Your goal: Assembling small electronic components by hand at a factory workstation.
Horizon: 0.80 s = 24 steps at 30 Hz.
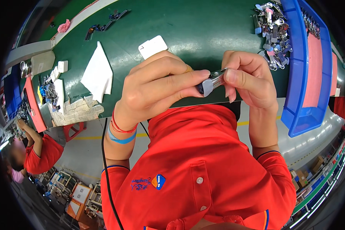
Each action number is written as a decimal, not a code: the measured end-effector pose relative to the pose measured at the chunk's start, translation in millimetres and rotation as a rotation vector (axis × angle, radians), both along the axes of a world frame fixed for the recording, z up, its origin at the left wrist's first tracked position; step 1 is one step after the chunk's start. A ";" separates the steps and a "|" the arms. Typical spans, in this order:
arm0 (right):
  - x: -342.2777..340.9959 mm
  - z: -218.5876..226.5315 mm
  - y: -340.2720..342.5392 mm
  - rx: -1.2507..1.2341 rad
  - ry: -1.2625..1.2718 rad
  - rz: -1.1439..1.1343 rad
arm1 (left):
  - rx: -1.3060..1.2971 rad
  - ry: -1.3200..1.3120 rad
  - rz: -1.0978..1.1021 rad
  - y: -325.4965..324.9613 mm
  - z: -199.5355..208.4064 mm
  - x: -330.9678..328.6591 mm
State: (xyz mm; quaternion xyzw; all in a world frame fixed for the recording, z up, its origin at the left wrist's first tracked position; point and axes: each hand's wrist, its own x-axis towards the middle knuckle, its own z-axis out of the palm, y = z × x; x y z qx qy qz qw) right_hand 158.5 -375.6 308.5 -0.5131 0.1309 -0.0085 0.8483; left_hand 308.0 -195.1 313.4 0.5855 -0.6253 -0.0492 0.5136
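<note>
Both hands hold one nail clipper near the table's front edge. Its body is silver metal, with a blue-grey and dark cover at the end towards my left hand. My left hand is closed around that covered end, thumb and fingers pinching it. The bare metal end sits between the thumb and fingertips of my right hand. Fingers hide part of the clipper. Beyond my left hand lies a white card on the green table.
A pile of similar clippers lies at the right, beside a long blue tray lined in pink. To the left are a white cloth, worn tape and small parts. Dark pieces lie far back. Another person sits at left.
</note>
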 end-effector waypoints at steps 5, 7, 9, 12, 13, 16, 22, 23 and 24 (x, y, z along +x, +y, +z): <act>-1.4 -1.8 0.2 0.002 0.026 0.026 | 0.013 0.006 -0.014 0.4 -0.3 -0.5; -2.8 -3.8 -0.2 -0.004 0.031 0.050 | 0.038 0.065 -0.033 0.7 -0.1 -0.4; -4.4 -2.9 -3.1 -0.053 0.015 0.092 | 0.050 0.095 -0.043 1.5 -0.2 -0.6; -3.9 2.4 -8.4 -0.153 -0.015 0.178 | 0.093 0.193 -0.075 3.6 -1.6 -1.9; -2.3 5.6 -10.4 -0.161 -0.007 0.225 | 0.094 0.194 -0.074 4.0 -1.4 -2.0; 0.1 10.6 -13.0 -0.181 0.008 0.319 | 0.111 0.215 -0.094 4.2 0.0 -1.4; -0.4 7.4 -11.4 -0.125 0.043 0.261 | 0.118 0.179 -0.086 3.8 0.7 -1.4; -0.6 6.6 -11.3 -0.115 0.045 0.247 | 0.118 0.179 -0.082 3.7 0.4 -1.5; -1.1 5.2 -10.1 -0.113 0.046 0.247 | 0.121 0.181 -0.078 4.1 -0.4 -1.8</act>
